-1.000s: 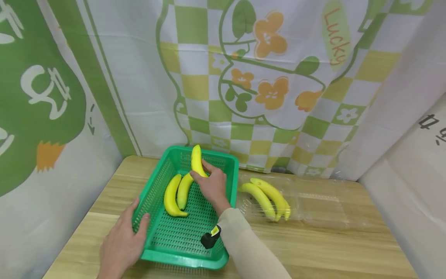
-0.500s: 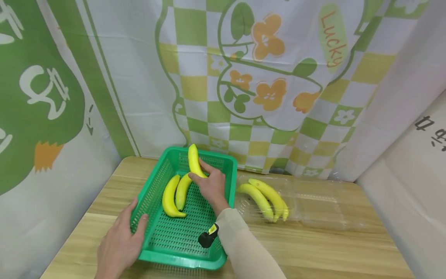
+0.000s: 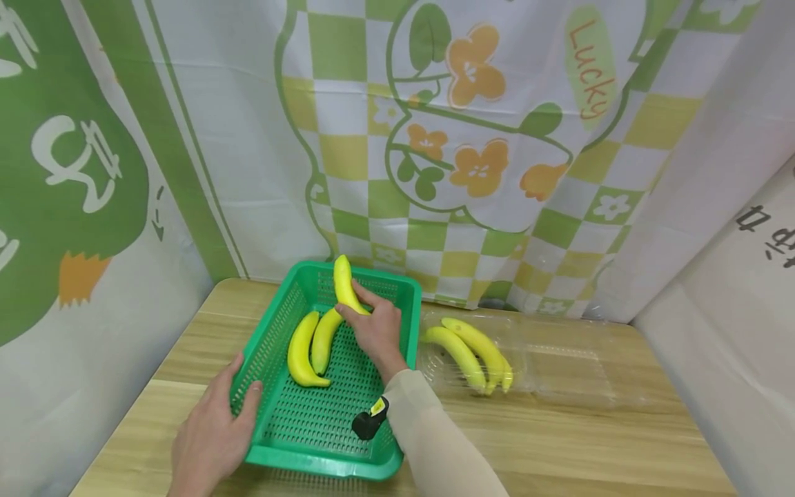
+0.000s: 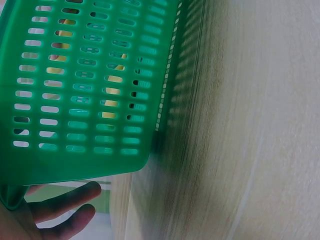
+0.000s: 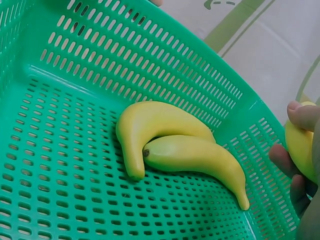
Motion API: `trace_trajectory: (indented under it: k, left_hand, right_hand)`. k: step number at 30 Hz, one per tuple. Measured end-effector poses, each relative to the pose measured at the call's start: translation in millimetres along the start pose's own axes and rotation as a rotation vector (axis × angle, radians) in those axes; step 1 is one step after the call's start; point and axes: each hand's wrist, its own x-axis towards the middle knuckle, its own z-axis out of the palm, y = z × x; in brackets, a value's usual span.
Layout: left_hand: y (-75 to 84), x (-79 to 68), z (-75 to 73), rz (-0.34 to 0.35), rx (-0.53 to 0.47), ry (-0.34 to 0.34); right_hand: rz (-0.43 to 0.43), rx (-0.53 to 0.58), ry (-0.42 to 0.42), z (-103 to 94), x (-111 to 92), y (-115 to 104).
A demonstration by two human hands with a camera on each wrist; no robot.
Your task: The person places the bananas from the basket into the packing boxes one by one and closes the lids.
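My right hand [image 3: 379,331] holds a yellow banana [image 3: 344,279] over the far part of a green plastic basket [image 3: 267,452]. Its upper end points towards the back wall. Two more bananas lie side by side on the basket floor, a left banana [image 3: 301,352] and a right banana [image 3: 324,342]. In the right wrist view the held banana [image 5: 300,145] shows at the right edge, between thumb and fingers. My left hand [image 3: 214,428] grips the basket's left rim, thumb on the inner side. The left wrist view shows its fingers [image 4: 67,202] beside the basket's outer wall [image 4: 85,165].
Right of the basket, a clear plastic clamshell box [image 3: 584,359] lies with its lid spread out. Several bananas [image 3: 475,355] rest in its left half. Everything stands on a wooden table [image 3: 559,449], with a patterned cloth [image 3: 391,172] hanging behind and sheets at both sides.
The banana in my right hand has shifted and tipped slightly to the left. The whole head view has drifted a little. Both hands keep their holds.
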Motion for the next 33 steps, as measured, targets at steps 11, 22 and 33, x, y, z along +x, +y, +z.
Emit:
trace_trajectory:
  k: [11, 22, 33]
  left_hand:
    - [0.3, -0.2, -0.1, 0.009, -0.003, 0.009]
    - [0.9, 0.5, -0.6, -0.005, -0.005, -0.003]
    - [0.7, 1.0, -0.6, -0.011, -0.004, -0.005]
  right_hand:
    - [0.017, 0.033, 0.001, 0.6, 0.8, 0.1]
    - [-0.004, 0.056, 0.023, -0.1, 1.0, 0.4]
    - [-0.005, 0.099, 0.022, 0.0, 0.3, 0.3]
